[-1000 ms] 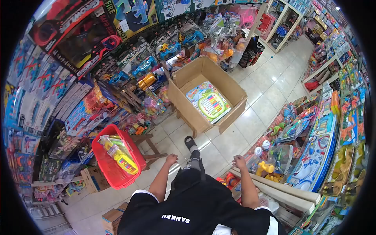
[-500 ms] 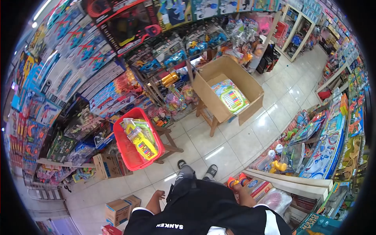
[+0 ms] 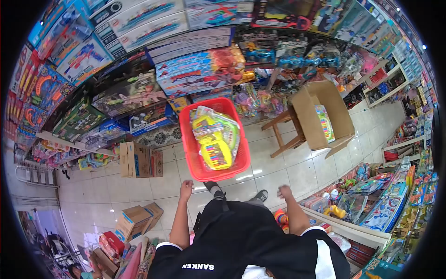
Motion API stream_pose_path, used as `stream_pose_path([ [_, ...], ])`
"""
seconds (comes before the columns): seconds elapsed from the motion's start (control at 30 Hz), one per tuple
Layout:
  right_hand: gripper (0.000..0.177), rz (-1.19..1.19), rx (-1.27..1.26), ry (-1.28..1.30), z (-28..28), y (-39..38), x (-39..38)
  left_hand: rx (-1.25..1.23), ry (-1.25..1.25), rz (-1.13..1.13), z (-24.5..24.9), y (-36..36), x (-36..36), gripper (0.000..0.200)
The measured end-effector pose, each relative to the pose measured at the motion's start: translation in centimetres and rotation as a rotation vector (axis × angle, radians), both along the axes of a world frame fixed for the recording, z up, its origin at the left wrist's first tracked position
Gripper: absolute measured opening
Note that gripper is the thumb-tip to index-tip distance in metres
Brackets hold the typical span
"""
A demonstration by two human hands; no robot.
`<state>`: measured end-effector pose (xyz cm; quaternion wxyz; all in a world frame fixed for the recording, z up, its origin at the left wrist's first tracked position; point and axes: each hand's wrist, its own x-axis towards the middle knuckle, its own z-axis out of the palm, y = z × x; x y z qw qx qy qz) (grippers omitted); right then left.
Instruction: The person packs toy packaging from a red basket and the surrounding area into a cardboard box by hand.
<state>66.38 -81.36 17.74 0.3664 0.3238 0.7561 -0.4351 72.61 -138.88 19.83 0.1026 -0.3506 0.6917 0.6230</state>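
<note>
My left hand [image 3: 186, 188], loosely curled with its fingers a little apart, holds nothing just below the red plastic basket [image 3: 189, 156]. Clear-packed toys lie in that basket, among them a yellow toy [image 3: 216, 153] with a row of colored keys. My right hand [image 3: 285, 191] is raised to the right of my body, empty, its fingers loosely bent. Nearest to it on the floor is my sandaled foot [image 3: 262, 195]. Farther right, an open cardboard box [image 3: 304, 109] holds a pack with colorful keys [image 3: 325, 123] and stands by a wooden stool [image 3: 281, 130].
Shelves of boxed toys [image 3: 200, 69] line the far side. Closed cartons [image 3: 134, 160] and another carton pair [image 3: 134, 221] stand on the tiled floor at left. A low white-edged display [image 3: 353, 225] with packaged toys runs along the right.
The view has turned left, so basket and box appear farther right. The basket is closer. My right hand has come forward, away from the orange-topped items beside it; my left hand has moved forward too.
</note>
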Motion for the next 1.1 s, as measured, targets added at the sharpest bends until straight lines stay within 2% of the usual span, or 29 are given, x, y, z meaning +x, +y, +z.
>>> stream_pose_path([
  [0.03,0.027,-0.012,0.028,0.200,0.4,-2.6,-2.0,-0.030,0.071,0.045,1.5,-0.8,-1.3,0.025],
  [0.07,0.028,0.084,0.183,0.462,0.2,-5.2,-4.1,0.014,0.113,0.120,3.3,-1.5,-2.9,0.026],
  [0.1,0.024,0.087,0.260,0.785,2.5,-9.1,-6.0,0.058,0.153,0.197,5.2,-1.9,-4.4,0.027],
  [0.17,0.018,0.060,0.223,1.065,13.3,-18.3,-9.5,-0.079,0.355,0.234,8.0,-2.1,-7.1,0.031],
  [0.23,0.014,0.128,0.199,1.197,17.9,-24.0,-11.4,-0.188,0.517,0.295,10.1,-1.7,-9.7,0.031],
  [0.3,0.015,0.200,0.031,1.163,20.5,-28.5,-12.7,-0.196,0.627,0.243,13.8,-0.2,-12.4,0.030],
  [0.37,0.016,0.263,-0.024,1.090,19.7,-31.4,-13.8,0.118,0.608,0.119,17.4,2.0,-14.9,0.031],
  [0.4,0.021,0.312,0.047,0.992,18.5,-32.4,-14.4,0.127,0.598,0.119,15.7,2.7,-15.8,0.031],
  [0.47,0.027,0.363,0.119,0.888,16.7,-33.9,-15.1,-0.077,0.326,-0.144,10.7,4.2,-17.0,0.036],
  [0.53,0.041,0.499,0.428,0.373,15.9,-35.2,-15.7,0.008,0.220,-0.183,10.7,5.6,-18.0,0.038],
  [0.57,0.041,0.498,0.423,0.374,15.6,-35.3,-15.6,0.089,0.118,-0.224,10.8,6.0,-18.3,0.040],
  [0.63,0.047,0.489,0.412,0.327,15.3,-35.7,-15.4,0.106,0.087,-0.254,6.3,6.5,-18.3,0.044],
  [0.67,0.041,0.501,0.388,0.324,16.0,-35.8,-15.5,0.128,0.057,-0.282,6.4,6.4,-18.7,0.047],
  [0.7,0.041,0.492,0.383,0.326,16.0,-35.9,-15.4,0.121,0.058,-0.290,6.5,6.3,-18.8,0.047],
  [0.77,0.031,0.606,0.255,0.604,16.1,-35.8,-15.0,0.067,0.033,-0.327,7.8,6.4,-18.5,0.047],
  [0.8,0.025,0.608,0.190,0.747,16.4,-36.0,-15.0,0.151,0.053,-0.319,9.0,6.2,-18.5,0.052],
  [0.83,0.025,0.608,0.193,0.741,16.7,-36.2,-14.6,0.156,0.048,-0.321,10.2,6.2,-18.4,0.052],
  [0.9,0.023,0.537,-0.066,1.119,20.2,-37.2,-14.1,0.308,0.184,-0.189,13.6,6.0,-18.4,0.054],
  [0.93,0.023,0.638,-0.066,1.054,22.5,-37.4,-14.0,0.390,0.086,-0.141,16.6,5.6,-18.4,0.049],
  [0.97,0.023,0.637,-0.070,1.052,24.4,-37.7,-13.7,0.387,0.083,-0.139,17.6,5.1,-18.1,0.049],
  [1.03,0.024,0.693,-0.205,1.147,26.7,-38.3,-13.2,0.163,0.393,-0.121,18.3,4.1,-17.5,0.041],
  [1.07,0.023,0.700,-0.324,1.141,26.8,-38.4,-13.1,0.132,0.494,-0.091,17.9,3.4,-17.1,0.038],
  [1.1,0.023,0.704,-0.326,1.139,26.5,-38.5,-13.1,0.132,0.494,-0.086,18.3,2.5,-16.7,0.038],
])
